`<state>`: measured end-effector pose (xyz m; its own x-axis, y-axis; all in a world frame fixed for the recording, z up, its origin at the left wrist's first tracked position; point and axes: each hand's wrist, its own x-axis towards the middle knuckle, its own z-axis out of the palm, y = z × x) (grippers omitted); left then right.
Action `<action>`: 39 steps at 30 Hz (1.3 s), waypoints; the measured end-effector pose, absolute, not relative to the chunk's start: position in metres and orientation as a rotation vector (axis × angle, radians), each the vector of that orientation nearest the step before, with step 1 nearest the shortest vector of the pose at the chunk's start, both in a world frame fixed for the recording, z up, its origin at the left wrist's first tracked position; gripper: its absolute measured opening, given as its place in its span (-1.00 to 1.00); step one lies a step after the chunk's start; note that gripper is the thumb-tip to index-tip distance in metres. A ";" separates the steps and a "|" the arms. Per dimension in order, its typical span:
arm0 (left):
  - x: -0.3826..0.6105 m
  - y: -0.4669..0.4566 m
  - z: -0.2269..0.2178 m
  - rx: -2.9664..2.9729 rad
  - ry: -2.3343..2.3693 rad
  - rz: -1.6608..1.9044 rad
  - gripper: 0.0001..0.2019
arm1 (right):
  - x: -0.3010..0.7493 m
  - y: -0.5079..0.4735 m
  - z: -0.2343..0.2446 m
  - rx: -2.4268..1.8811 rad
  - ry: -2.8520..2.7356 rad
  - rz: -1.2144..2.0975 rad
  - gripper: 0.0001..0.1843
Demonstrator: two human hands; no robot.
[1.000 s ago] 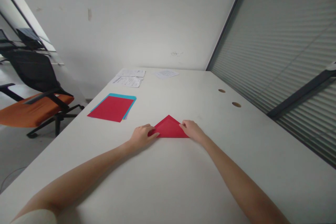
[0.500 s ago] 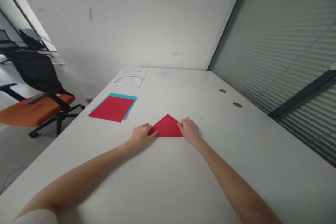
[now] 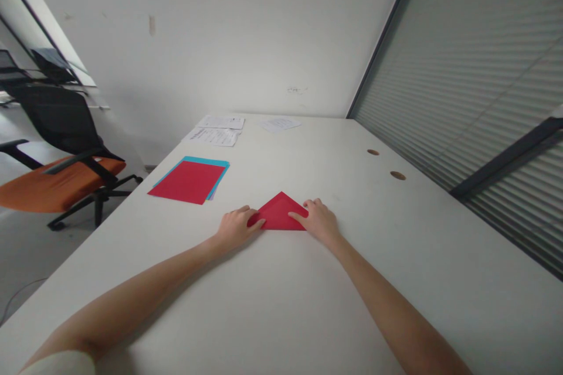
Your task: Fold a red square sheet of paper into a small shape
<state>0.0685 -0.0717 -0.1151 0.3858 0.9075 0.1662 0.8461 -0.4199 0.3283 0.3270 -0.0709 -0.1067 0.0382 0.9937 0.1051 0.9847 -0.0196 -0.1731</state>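
A sheet of red paper (image 3: pixel 277 214), folded into a triangle, lies on the white table with its point facing away from me and its straight edge towards me. My left hand (image 3: pixel 236 228) holds the left corner, thumb along the near edge and fingers over the slanted side. At the right corner, my right hand (image 3: pixel 322 220) has its thumb stretched across the paper's face and its fingers curled at the edge, gripping that corner between them. Both hands hide the corners they hold.
To the left lies a stack of coloured paper (image 3: pixel 187 181), red on top with blue showing beneath. Printed sheets (image 3: pixel 215 136) lie at the far end. Two round holes (image 3: pixel 398 176) pierce the table (image 3: pixel 281 304) near the blinds. An orange chair (image 3: pixel 61 181) stands at left.
My right thumb has slid left, farther onto the paper, and spread away from the fingers. The left hand and the paper have hardly moved.
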 end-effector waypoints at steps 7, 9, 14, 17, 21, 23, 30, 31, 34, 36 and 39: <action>0.068 -0.073 -0.120 2.510 1.568 0.509 -0.58 | 0.328 -0.069 -0.111 -2.128 -2.033 0.054 -0.37; 0.068 -0.072 -0.121 2.530 1.557 0.504 -0.59 | 0.328 -0.068 -0.111 -2.128 -2.024 0.068 -0.40; 0.067 -0.073 -0.120 2.537 1.547 0.484 -0.59 | 0.328 -0.067 -0.112 -2.111 -1.959 0.149 -0.46; 0.065 -0.073 -0.120 2.537 1.549 0.494 -0.57 | 0.329 -0.065 -0.114 -2.040 -1.841 0.285 -0.46; 0.062 -0.068 -0.121 2.535 1.513 0.632 -0.54 | 0.335 -0.061 -0.113 -1.725 -1.796 0.501 -0.70; 0.060 -0.061 -0.120 2.476 1.456 0.707 -0.48 | 0.337 -0.059 -0.107 -1.566 -1.820 0.533 -0.84; 0.052 -0.026 -0.066 1.981 1.283 0.914 -0.30 | 0.343 -0.054 -0.050 -1.295 -1.733 0.659 -0.64; 0.052 -0.022 -0.054 1.914 1.249 1.015 -0.37 | 0.344 -0.052 -0.042 -1.283 -1.701 0.652 -0.63; 0.060 -0.018 -0.025 1.578 1.091 1.357 -0.53 | 0.343 -0.047 -0.024 -1.243 -1.577 0.640 -0.60; 0.069 -0.021 -0.015 1.263 0.886 1.472 -0.44 | 0.342 -0.044 -0.019 -1.212 -1.498 0.629 -0.56; 0.082 -0.029 -0.013 0.982 0.656 1.369 -0.52 | 0.337 -0.044 -0.021 -1.173 -1.444 0.621 -0.52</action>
